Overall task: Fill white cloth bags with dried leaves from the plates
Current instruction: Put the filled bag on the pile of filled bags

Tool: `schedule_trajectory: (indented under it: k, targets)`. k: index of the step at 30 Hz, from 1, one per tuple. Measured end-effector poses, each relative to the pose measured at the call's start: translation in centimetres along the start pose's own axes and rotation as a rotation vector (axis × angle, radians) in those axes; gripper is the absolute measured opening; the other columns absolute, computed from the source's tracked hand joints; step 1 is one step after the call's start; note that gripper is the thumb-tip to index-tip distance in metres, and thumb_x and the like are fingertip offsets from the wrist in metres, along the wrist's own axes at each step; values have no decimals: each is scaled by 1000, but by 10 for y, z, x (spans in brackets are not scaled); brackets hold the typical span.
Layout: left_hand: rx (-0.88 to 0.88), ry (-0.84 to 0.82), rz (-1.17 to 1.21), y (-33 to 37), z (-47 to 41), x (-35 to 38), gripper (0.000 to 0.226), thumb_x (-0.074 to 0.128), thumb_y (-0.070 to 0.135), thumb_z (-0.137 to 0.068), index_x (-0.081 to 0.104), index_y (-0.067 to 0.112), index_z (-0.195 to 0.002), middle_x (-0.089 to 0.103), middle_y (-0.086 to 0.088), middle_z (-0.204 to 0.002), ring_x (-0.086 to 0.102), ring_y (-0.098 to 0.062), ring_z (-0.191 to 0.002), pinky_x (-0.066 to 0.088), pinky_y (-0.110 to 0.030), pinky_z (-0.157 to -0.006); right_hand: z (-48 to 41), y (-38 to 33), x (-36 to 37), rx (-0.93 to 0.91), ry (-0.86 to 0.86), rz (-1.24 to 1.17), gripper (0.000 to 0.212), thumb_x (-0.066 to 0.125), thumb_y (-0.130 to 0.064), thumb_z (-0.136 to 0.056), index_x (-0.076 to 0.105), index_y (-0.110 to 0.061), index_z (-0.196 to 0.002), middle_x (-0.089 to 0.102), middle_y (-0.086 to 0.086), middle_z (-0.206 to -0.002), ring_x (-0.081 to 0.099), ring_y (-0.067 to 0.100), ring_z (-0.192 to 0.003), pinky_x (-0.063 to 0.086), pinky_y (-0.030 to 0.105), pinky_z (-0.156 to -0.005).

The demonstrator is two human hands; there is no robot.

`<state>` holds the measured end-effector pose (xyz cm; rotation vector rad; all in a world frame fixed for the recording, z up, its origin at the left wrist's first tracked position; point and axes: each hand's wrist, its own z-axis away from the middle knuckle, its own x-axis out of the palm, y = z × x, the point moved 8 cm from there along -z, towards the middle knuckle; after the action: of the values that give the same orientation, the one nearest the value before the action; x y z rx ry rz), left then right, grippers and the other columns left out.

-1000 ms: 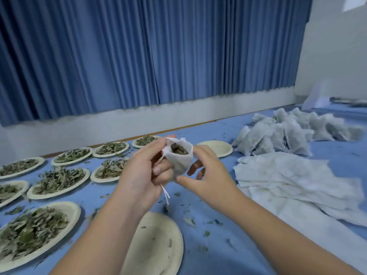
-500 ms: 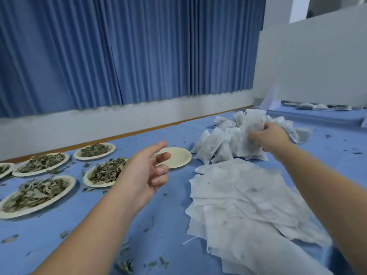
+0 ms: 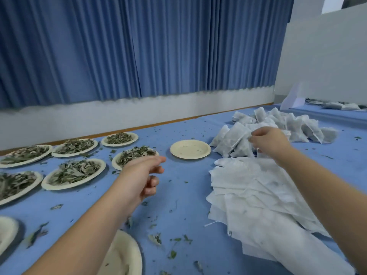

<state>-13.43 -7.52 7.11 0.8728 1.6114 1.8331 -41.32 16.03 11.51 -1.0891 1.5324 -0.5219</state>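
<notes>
Flat empty white cloth bags (image 3: 258,195) lie in a loose stack at the right. Beyond them is a heap of filled bags (image 3: 294,126). My right hand (image 3: 270,142) hovers where the stack meets the heap, fingers bent downward against the near filled bags; a white edge shows under the palm, and whether it is held is hidden. My left hand (image 3: 143,177) hangs over the blue cloth mid-table, fingers loosely curled, holding nothing. Plates of dried leaves (image 3: 75,172) fill the left side.
An empty plate (image 3: 190,149) sits between the leaf plates and the filled bags. Another empty plate (image 3: 123,257) lies at the near edge under my left forearm. Leaf crumbs (image 3: 156,238) are scattered on the blue tablecloth (image 3: 178,195). A curtain and a white wall stand behind.
A second ago both hands held a filled bag. My right hand carried it to the heap and has now drawn back a little toward the empty stack; my left hand is empty and lower.
</notes>
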Motion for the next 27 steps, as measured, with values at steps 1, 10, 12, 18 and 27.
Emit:
schedule_trajectory:
  k: [1,10,12,18,27]
  targets:
    - [22,14,-78,1,7,-13,15,57,16,-96,70,10,-100,57,-5,-74,37,-13,-43,25,-20,-36,14,-11,9,-15,-36,-49,16,66,-13,-82,68,-6,-96,64,7,-77,57,22,-70,53,39,-75]
    - [73,69,-1054,-18,63,-146,8,57,40,-94,60,33,-97,64,-1,-94,63,-16,-77,48,-30,-64,194,-80,137,-176,-532,-78,8,65,-20,-87,67,-14,-91,59,-2,-68,57,14,-58,43,21,-50]
    - [34,55,-1122,-22,75,-167,16,59,47,-91,59,34,-100,63,3,-95,64,-12,-82,51,-31,-71,230,-85,160,-227,-641,56,15,64,-33,-87,67,-19,-84,59,-7,-64,56,9,-55,40,15,-47]
    - [-19,-32,-1057,-33,99,-180,11,71,42,-83,67,36,-90,65,8,-88,61,-1,-71,44,-14,-59,277,-98,169,-329,-639,226,33,61,-56,-79,67,-24,-77,52,-13,-54,49,-2,-50,32,14,-48]
    - [86,231,-558,-17,63,-154,9,70,22,-88,73,19,-95,74,3,-90,68,-16,-84,51,-27,-70,246,-89,153,-10,-779,-78,28,65,-37,-83,58,-13,-72,52,3,-50,46,18,-41,36,21,-43]
